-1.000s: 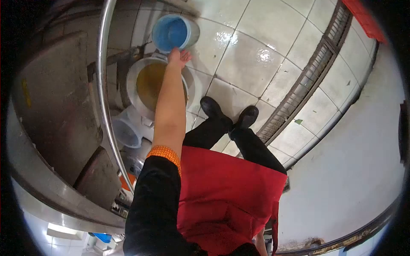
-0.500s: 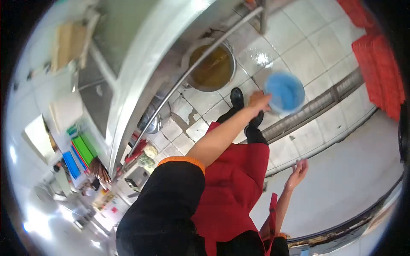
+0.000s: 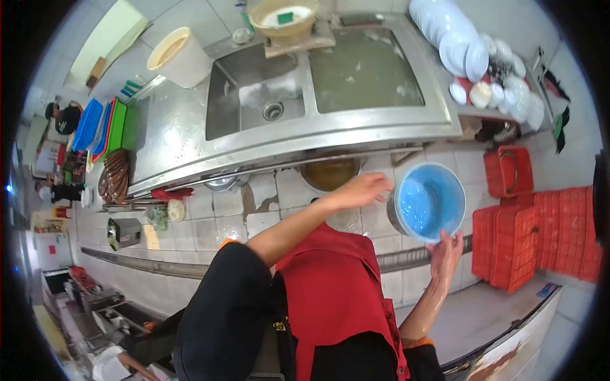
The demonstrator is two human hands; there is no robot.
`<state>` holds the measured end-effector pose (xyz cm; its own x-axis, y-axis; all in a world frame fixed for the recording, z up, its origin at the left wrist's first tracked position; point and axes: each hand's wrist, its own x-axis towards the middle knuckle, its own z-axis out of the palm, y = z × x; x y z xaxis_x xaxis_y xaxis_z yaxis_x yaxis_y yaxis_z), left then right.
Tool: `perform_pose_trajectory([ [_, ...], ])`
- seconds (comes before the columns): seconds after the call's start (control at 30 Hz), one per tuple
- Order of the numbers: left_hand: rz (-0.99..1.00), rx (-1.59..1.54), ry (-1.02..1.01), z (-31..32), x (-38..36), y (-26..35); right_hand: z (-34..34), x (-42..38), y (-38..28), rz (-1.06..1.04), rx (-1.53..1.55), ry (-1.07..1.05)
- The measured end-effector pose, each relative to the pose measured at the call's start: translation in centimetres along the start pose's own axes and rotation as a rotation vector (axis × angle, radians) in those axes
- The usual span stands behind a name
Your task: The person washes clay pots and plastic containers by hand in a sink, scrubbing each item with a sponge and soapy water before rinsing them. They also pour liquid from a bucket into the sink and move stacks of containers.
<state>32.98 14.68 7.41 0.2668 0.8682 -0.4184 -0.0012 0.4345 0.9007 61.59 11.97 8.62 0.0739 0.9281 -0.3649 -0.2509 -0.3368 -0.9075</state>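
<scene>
A round blue bucket, wet and shiny inside, hangs over the tiled floor with its mouth facing me. My right hand grips its near rim, fingers bent over the edge. Just left of the bucket is my left hand, holding nothing, with its fingers stretched towards the bucket's side and a small gap between. Beyond my left hand, a large pot of brownish liquid stands on the floor, partly hidden under the counter's edge.
Ahead runs a steel sink counter: one basin shows its drain, the other holds murky water. White plates and bowls stack at right. Red crates stand on the floor. A white bucket and coloured trays are at left.
The bucket has passed from my left hand to my right, which was open and apart from it before. My view has swung up to the sinks and plates.
</scene>
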Motion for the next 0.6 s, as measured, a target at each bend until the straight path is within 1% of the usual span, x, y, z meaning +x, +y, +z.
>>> perform_pose_trajectory([
  [0.03, 0.052, -0.048, 0.048, -2.6, -1.0, -1.3, 2.1, 1.3, -1.5, -0.03, -0.01, -0.021],
  [0.1, 0.074, 0.055, 0.256, -7.8, -4.4, -3.2, 6.9, 3.8, -4.9, -0.12, -0.131, -0.12],
  [0.13, 0.034, 0.086, 0.372, -10.6, -5.9, -5.7, 9.3, 5.1, -6.5, -0.175, -0.147, -0.173],
  [0.17, 0.116, 0.084, 0.507, -13.2, -8.0, -8.5, 11.9, 6.4, -8.0, -0.225, -0.165, -0.223],
  [0.2, 0.069, 0.168, 0.679, -14.9, -10.9, -9.5, 14.7, 7.7, -9.6, -0.276, -0.166, -0.277],
  [0.27, -0.091, 0.24, 0.999, -20.3, -14.1, -20.3, 20.9, 10.1, -12.6, -0.383, -0.177, -0.338],
  [0.3, -0.15, 0.277, 1.036, -21.4, -17.2, -22.3, 24.4, 11.2, -13.9, -0.443, -0.186, -0.346],
  [0.33, -0.227, 0.34, 1.13, -22.3, -19.6, -25.5, 27.8, 12.0, -14.8, -0.511, -0.215, -0.383],
  [0.37, -0.321, 0.363, 1.162, -21.9, -22.1, -26.3, 30.9, 13.0, -15.8, -0.58, -0.243, -0.416],
  [0.4, -0.384, 0.41, 1.174, -22.5, -23.9, -30.4, 33.7, 15.6, -16.1, -0.629, -0.275, -0.45],
  [0.43, -0.46, 0.552, 1.151, -22.7, -25.8, -35.4, 36.3, 18.3, -16.0, -0.676, -0.312, -0.48],
  [0.47, -0.476, 0.845, 1.011, -24.0, -27.3, -46.3, 39.0, 19.7, -16.2, -0.724, -0.402, -0.435],
  [0.5, -0.587, 0.589, 1.103, -21.1, -29.0, -42.2, 42.0, 20.6, -16.4, -0.771, -0.49, -0.393],
  [0.53, -0.737, 0.411, 1.116, -20.6, -29.9, -45.8, 44.3, 21.3, -16.4, -0.778, -0.499, -0.391],
  [0.57, -0.509, 0.806, 0.942, -19.3, -30.3, -47.3, 46.6, 22.0, -16.5, -0.846, -0.602, -0.339],
  [0.6, -0.765, 0.404, 0.933, -17.2, -32.9, -52.0, 49.0, 22.7, -16.5, -0.915, -0.698, -0.286],
])
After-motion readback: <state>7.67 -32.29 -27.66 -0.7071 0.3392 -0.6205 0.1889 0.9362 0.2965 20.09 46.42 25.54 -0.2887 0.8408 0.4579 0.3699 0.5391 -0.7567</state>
